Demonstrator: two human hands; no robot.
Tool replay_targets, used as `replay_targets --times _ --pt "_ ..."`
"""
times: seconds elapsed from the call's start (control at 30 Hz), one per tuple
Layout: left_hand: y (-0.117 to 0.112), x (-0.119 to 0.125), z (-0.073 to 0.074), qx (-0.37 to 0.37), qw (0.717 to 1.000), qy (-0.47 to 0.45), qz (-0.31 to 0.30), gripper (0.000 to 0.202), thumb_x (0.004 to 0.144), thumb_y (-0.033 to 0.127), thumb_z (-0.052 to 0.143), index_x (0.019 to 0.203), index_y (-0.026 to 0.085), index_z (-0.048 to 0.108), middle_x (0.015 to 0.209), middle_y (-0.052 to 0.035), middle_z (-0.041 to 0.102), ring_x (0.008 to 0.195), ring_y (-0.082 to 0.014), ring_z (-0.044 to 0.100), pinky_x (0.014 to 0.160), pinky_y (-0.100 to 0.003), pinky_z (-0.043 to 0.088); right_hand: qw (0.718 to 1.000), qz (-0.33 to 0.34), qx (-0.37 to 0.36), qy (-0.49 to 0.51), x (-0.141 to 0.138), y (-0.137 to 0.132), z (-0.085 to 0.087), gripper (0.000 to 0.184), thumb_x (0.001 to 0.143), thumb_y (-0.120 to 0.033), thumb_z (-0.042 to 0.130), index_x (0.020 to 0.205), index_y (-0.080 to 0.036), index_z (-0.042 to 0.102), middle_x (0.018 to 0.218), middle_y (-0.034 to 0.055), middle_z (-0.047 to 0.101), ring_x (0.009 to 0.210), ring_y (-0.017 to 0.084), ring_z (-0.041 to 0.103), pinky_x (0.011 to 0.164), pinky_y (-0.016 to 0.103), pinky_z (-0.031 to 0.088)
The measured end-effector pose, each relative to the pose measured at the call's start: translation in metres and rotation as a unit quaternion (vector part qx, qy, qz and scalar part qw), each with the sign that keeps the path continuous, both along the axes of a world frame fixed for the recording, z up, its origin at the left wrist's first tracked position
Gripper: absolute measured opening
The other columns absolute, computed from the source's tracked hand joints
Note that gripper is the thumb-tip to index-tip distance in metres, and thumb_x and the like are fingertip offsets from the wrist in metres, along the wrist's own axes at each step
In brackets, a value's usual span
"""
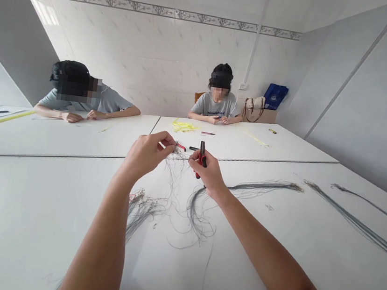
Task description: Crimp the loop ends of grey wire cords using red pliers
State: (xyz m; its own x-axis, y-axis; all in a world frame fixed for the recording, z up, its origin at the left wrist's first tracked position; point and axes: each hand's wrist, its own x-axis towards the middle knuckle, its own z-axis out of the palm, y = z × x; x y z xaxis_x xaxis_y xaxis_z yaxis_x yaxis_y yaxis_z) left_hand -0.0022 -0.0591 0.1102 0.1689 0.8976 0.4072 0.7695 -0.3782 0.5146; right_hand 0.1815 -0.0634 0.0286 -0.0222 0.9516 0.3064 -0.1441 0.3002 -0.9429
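Note:
My left hand (148, 151) is raised over the white table (29, 219) and pinches the stripped ends of a bunch of thin grey wires (177, 151), which trail down to the tabletop. My right hand (207, 172) is closed round a small pair of red-and-black pliers (201, 154), its jaws pointing up, a little to the right of the wire ends. Below my hands lie loose grey wire bundles: one tangle (143, 209) by my left forearm and a curved bundle (262, 186) running right from my right wrist.
More long grey wire strands (356, 224) lie at the right. Two other people sit at the far tables, one at the left (79, 95), one in the middle (218, 103). Yellow wires (183, 126), a red-handled tool (181, 147) and bags (265, 102) lie beyond.

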Motion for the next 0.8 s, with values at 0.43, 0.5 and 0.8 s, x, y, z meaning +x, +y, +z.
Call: replay_targets --times 0.43,0.5,0.8 --pt "-0.0001 0.0013 -0.0026 0.012 1.0 0.006 -0.005 0.012 0.084 0.036 0.06 0.082 0.026 0.066 0.076 -0.0001 0.072 0.07 -0.0212 0.069 0.059 -0.028 0.041 0.999 0.021 0.006 0.032 0.0019 0.0015 0.0015 0.017 0.078 -0.032 0.069 0.082 -0.021 0.058 0.086 0.0017 0.067 0.062 0.01 0.044 0.051 0.025 0.034" --pt "-0.0005 0.001 -0.0022 0.011 1.0 0.006 -0.005 0.012 0.085 0.037 0.061 0.082 0.026 0.066 0.077 0.0001 0.072 0.07 -0.021 0.068 0.059 -0.028 0.041 0.999 0.015 0.001 0.036 0.0022 0.0017 0.0013 0.019 0.077 -0.033 0.072 0.084 -0.021 0.058 0.085 0.0009 0.066 0.062 0.01 0.044 0.051 0.024 0.033" --pt "-0.0019 0.0015 -0.001 0.007 1.0 0.004 -0.004 0.012 0.085 0.037 0.061 0.082 0.026 0.067 0.077 0.0001 0.072 0.071 -0.0211 0.068 0.061 -0.029 0.041 0.999 0.001 0.0 0.032 0.0024 0.0016 0.0012 0.025 0.075 -0.036 0.076 0.091 -0.02 0.067 0.081 0.0 0.062 0.066 0.011 0.048 0.055 0.025 0.036"
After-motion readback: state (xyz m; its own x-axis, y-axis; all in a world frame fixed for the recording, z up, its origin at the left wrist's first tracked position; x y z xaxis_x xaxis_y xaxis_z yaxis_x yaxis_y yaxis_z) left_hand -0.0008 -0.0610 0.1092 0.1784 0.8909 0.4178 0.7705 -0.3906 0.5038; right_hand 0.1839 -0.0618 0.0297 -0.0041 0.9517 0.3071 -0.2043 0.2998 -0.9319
